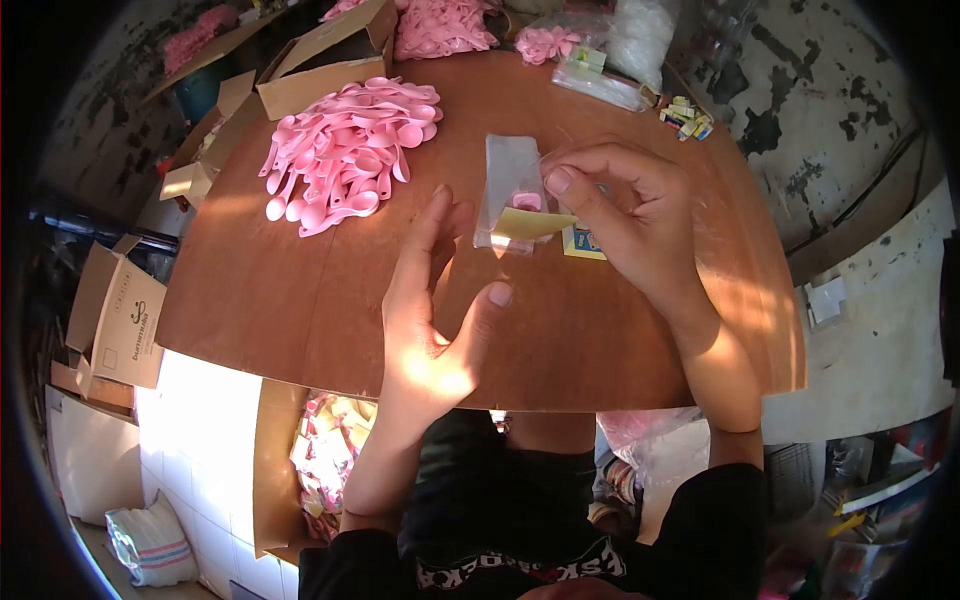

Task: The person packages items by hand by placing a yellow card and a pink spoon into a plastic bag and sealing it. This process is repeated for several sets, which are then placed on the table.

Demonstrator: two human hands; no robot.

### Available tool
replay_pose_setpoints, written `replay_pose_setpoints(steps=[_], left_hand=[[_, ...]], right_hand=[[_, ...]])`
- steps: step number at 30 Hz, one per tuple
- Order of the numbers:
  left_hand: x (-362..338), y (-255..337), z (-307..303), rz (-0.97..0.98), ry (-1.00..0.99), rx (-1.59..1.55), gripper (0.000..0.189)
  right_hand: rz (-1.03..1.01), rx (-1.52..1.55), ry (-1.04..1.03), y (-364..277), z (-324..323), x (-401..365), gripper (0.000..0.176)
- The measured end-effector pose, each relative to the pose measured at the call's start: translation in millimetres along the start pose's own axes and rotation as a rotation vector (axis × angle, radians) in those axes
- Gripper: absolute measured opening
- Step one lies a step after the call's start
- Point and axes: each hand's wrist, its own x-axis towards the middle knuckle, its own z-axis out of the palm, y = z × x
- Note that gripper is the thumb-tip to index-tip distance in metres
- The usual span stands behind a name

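1. In the head view, find the left hand [415, 325] left of and nearer than the clear plastic bags [508, 155], with fingers spread, grasping nothing.
2. Find the right hand [640, 215] just right of the clear plastic bags, with thumb and forefinger drawn close; possibly pinching thin film, but cannot tell for certain.
3. Look for the pink piece [526, 202] over the near part of the clear plastic bags, with the yellow slip [525, 224] crossing just nearer.
4. To work well, probably best to bring the left hand in and steady the film before any pull from the right.
5. Handle the yellow slip lightly and flat; likely to curl or crease under a hard pinch.
6. Press the clear plastic bags down on the bench [330, 320]; likely to slide or cling together.
7. Note as hidden: part of the small box [582, 242], right of the clear plastic bags and partly behind the right hand.
8. Hard to make out: the film's edges, the pink piece's full shape and the small box's print.
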Motion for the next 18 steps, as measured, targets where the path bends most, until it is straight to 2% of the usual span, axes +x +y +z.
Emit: replay_pose_setpoints(steps=[3, 5, 7, 8, 9, 11, 18], left_hand=[[2, -6, 1, 0.035, -0.070, 0.150, 0.069], [5, -10, 4, 0.076, -0.076, 0.219, 0.066], [7, -12, 7, -0.128, -0.123, -0.152, 0.058], [9, -14, 8, -0.163, -0.152, -0.223, 0.047], [10, -13, 6, -0.167, -0.149, -0.221, 0.047], [12, -8, 3, -0.314, -0.223, -0.421, 0.038], [10, -7, 2, -0.353, -0.158, -0.336, 0.022]], right_hand=[[-0.019, 0.089, 0.047, -3, 6, -8, 0.008], [0.282, 0.158, -0.058, -13, 5, -14, 0.011], [0.311, 0.212, -0.079, -18, 8, -18, 0.013], [0.340, 0.265, -0.104, -19, 9, -19, 0.015], [0.344, 0.269, -0.107, -20, 10, -21, 0.015], [0.380, 0.310, -0.105, -19, 10, -22, 0.018], [0.365, 0.322, -0.135, -26, 11, -22, 0.019]])
